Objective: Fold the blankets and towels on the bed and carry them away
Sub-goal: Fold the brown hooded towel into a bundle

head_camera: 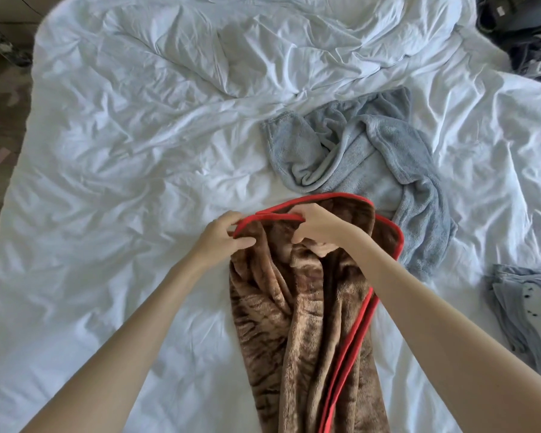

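A brown striped fleece blanket with red trim hangs lengthwise over the white bed toward me. My left hand pinches the red-edged top corner at its left. My right hand grips the same red edge just to the right, fingers curled over it. Behind them a grey fleece towel lies crumpled on the sheet, partly under the brown blanket's top edge.
A grey-blue cloth with a dotted white piece lies at the bed's right edge. Dark clothes and bags sit at the far right corner. The floor shows along the left side of the bed.
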Demonstrator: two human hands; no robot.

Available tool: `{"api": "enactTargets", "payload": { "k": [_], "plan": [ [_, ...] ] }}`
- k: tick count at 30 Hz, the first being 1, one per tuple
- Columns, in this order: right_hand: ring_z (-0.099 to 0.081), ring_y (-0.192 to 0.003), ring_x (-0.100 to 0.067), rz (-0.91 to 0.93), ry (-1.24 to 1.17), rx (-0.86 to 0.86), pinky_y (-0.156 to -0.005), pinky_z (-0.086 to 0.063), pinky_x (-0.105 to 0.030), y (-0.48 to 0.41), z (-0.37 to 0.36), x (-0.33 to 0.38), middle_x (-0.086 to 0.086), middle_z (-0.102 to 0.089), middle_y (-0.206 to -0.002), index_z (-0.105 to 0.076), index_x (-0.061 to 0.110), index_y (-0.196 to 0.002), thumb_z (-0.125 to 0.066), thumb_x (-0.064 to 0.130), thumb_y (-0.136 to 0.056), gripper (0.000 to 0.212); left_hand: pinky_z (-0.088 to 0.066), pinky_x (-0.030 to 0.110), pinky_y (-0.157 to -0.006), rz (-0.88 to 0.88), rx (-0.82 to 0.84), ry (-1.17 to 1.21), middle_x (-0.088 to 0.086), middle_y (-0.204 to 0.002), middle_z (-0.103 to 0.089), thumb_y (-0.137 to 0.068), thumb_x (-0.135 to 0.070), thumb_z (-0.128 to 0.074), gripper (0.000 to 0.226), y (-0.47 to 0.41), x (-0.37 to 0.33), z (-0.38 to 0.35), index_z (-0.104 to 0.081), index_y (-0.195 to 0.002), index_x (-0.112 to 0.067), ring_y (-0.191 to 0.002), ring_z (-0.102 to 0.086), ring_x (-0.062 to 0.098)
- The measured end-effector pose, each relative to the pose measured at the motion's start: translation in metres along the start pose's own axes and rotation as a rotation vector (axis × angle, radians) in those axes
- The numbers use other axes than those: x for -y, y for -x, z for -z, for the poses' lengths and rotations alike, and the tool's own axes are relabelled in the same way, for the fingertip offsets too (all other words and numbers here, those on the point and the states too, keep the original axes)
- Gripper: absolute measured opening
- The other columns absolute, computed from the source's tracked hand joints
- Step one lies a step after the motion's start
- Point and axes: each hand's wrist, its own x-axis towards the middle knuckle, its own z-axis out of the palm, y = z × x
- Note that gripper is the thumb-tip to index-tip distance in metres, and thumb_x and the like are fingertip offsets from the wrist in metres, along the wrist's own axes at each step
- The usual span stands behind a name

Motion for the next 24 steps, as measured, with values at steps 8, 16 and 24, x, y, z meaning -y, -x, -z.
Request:
{"api": "enactTargets", "payload": {
  "k": [8, 16, 24],
  "plan": [
    [-0.067, -0.077, -0.013, 0.199, -0.470, -0.073, -0.065, -0.052, -0.019, -0.001, -0.001, 0.031, -0.008, -0.071, -0.094, -0.059, 0.006, -0.103, -0.064, -0.015, -0.073, 0.037, -0.049, 0.034, -0.076, -0.019, -0.024, -0.126, -0.002, -0.080, -0.069, -0.079, -0.028, -0.077, 0.014, -0.001, -0.004, 0.000, -0.065, -0.085, -0.022, -0.081, -0.066, 0.019],
    [-0.046, -0.118, -0.036, -0.385, 0.032, -0.819, -0.095, -0.039, -0.043, 0.013, 0.008, -0.079, -0.017, -0.051, -0.124, -0.049, 0.004, -0.117, -0.065, 0.023, -0.082, 0.043, -0.038, 0.030, -0.066, -0.173, -0.179, -0.413, -0.003, -0.068, -0.052, -0.086, -0.025, -0.070, 0.022, -0.005, 0.009, -0.009, -0.052, -0.074, -0.023, -0.068, -0.050, 0.017],
    [-0.072, -0.083, -0.024, -0.239, -0.935, -0.338, -0.074, -0.060, -0.039, 0.023, 0.021, -0.089, -0.011, -0.074, -0.100, -0.064, 0.011, -0.116, -0.078, 0.003, -0.071, 0.048, -0.050, 0.038, -0.071, -0.196, -0.069, -0.377, -0.007, -0.076, -0.064, -0.089, -0.035, -0.068, 0.017, -0.014, -0.004, -0.016, -0.063, -0.097, -0.021, -0.071, -0.061, 0.014]
  ]
}}
